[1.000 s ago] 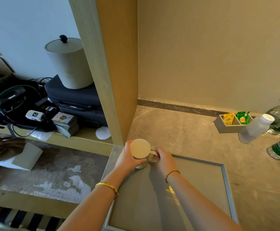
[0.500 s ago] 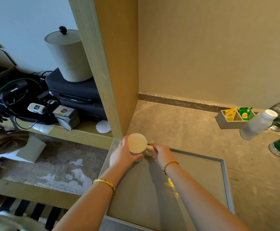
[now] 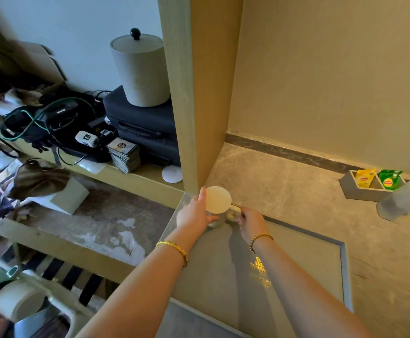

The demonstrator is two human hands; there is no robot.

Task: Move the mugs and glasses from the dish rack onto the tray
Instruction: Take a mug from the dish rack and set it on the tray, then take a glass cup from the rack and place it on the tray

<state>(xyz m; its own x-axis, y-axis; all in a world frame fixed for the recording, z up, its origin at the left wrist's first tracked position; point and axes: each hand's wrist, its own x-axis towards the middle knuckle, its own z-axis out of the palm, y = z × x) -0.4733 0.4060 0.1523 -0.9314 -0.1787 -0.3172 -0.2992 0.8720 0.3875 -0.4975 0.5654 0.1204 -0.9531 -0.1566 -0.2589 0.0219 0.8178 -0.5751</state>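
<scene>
Dim, warm light. Forearm shadows fall on the tray beneath the hands; a gold glint shows nearer the wrist. Left edges blur and bend.

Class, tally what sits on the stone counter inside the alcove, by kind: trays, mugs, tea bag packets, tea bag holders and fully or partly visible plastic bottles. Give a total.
Tray: 1
Mug: 1, held by left hand and right hand
Tea bag packets: 2, yellow and green
Tea bag holder: 1
Plastic bottle: 1
Total: 6
</scene>
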